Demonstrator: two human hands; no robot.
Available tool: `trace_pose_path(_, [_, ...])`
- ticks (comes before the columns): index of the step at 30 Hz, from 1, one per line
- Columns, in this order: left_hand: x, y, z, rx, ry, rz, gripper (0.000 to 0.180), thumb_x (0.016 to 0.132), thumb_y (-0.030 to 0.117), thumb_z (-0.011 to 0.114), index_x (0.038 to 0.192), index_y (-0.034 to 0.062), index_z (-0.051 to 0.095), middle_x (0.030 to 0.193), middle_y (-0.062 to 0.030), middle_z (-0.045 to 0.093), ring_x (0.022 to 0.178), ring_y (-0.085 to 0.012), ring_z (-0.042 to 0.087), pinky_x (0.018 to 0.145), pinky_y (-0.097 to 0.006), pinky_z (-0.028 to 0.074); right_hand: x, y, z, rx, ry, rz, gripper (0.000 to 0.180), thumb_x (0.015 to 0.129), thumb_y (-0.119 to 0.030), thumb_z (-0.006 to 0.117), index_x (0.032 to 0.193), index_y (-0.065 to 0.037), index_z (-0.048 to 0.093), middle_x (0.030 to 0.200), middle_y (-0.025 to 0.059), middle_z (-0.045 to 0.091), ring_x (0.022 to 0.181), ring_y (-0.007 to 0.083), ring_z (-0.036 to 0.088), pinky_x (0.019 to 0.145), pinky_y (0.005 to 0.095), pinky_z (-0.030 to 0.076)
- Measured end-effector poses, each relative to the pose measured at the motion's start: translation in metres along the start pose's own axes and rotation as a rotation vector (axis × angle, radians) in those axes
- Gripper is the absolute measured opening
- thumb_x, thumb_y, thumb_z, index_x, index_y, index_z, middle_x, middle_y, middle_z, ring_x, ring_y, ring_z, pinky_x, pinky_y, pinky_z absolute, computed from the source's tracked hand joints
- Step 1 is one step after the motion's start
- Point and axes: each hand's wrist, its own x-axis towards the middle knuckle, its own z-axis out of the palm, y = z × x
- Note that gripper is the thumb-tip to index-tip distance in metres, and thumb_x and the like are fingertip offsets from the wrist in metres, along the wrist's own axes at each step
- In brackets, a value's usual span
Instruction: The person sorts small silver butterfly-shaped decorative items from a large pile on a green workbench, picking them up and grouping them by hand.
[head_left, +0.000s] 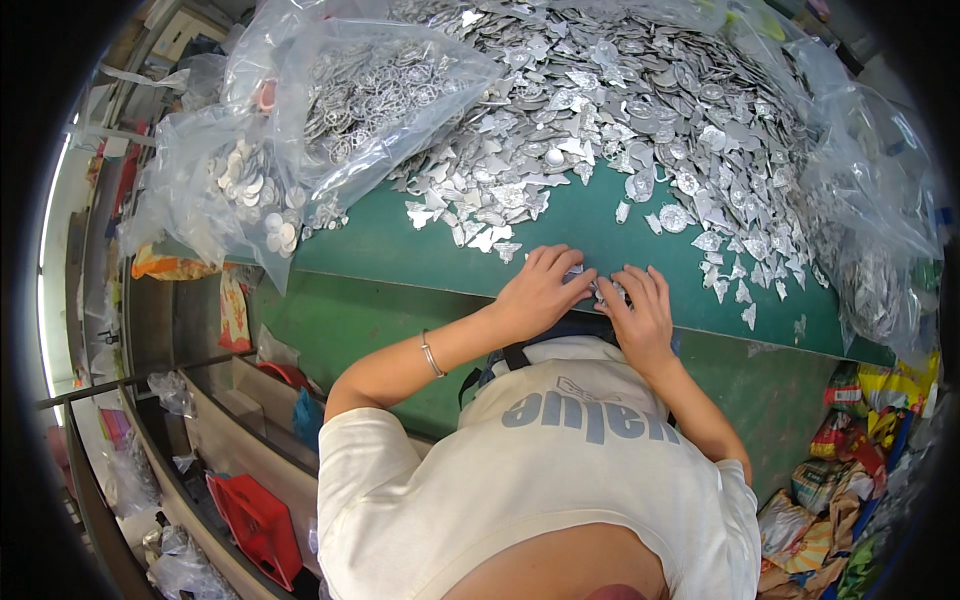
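The left hand [538, 290] lies flat at the near edge of the green table top [400, 250], fingers spread a little and pressed down on small silver metal pieces [598, 290]. The right hand [640, 315] is just beside it, fingers bent and close together over the same little bunch of pieces. The 2 hands almost touch, and I cannot tell if either hand pinches a piece. A thin silver bracelet [431, 353] sits on the left wrist.

Behind the hands, a big heap of flat shiny silver metal scraps [620, 100] covers the far part of the table. A clear plastic bag of silver rings and round discs [330, 120] lies to the left. Another clear plastic bag [880, 230] slumps on the right. A red bin [258, 525] stands low on the left.
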Motion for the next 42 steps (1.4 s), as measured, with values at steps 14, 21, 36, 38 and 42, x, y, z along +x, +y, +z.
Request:
trace_pose_path(14, [0.036,-0.015,0.01,-0.224,0.17,-0.111,0.015,0.08,0.005,0.065,0.088,0.0032,0.053,0.084,-0.0122,0.053,0.079,-0.031,0.05,0.067,-0.038,0.041,0.05,0.031,0.004,0.316,0.13,0.208,0.015,0.084,-0.007,0.062,0.094,0.002,0.056,0.083,0.0143,0.055,0.071,0.0316,0.056,0.06,0.0367,0.045])
trace_pose_path(21, [0.065,-0.033,0.012,-0.659,0.37,-0.514,0.009,0.089,0.008,0.058,0.092,-0.0007,0.054,0.077,-0.0108,0.06,0.067,-0.021,0.057,0.062,-0.029,0.045,0.071,0.056,0.004,0.907,0.279,0.745,0.022,0.097,-0.021,0.05,0.092,-0.001,0.058,0.078,0.0018,0.056,0.065,0.0091,0.051,0.056,0.0271,0.042])
trace_pose_path(36, [0.109,-0.028,0.037,-2.256,0.598,-1.025,0.025,0.092,0.027,0.045,0.1,0.0066,0.056,0.095,-0.0069,0.058,0.084,-0.0214,0.057,0.079,-0.04,0.048,0.127,0.011,0.015,0.572,0.357,0.331,0.009,0.084,-0.005,0.058,0.09,0.001,0.059,0.093,0.015,0.055,0.089,0.0304,0.053,0.077,0.0347,0.043])
trace_pose_path(38, [0.107,-0.03,0.048,-2.38,0.532,-0.889,0.026,0.093,0.028,0.043,0.101,0.0069,0.055,0.098,-0.0074,0.058,0.085,-0.0213,0.057,0.08,-0.039,0.048,0.125,0.009,0.007,0.398,0.341,0.284,0.01,0.081,-0.005,0.06,0.089,0.0,0.06,0.094,0.0135,0.055,0.094,0.0306,0.052,0.079,0.0362,0.042])
trace_pose_path(42, [0.116,-0.03,0.043,-2.519,0.414,-0.773,0.028,0.094,0.03,0.039,0.103,0.0075,0.053,0.103,-0.0086,0.058,0.087,-0.0212,0.056,0.081,-0.037,0.048,0.13,0.007,-0.007,0.338,0.335,0.187,0.013,0.076,-0.005,0.065,0.088,-0.001,0.061,0.099,0.0109,0.055,0.099,0.0298,0.049,0.083,0.0386,0.038])
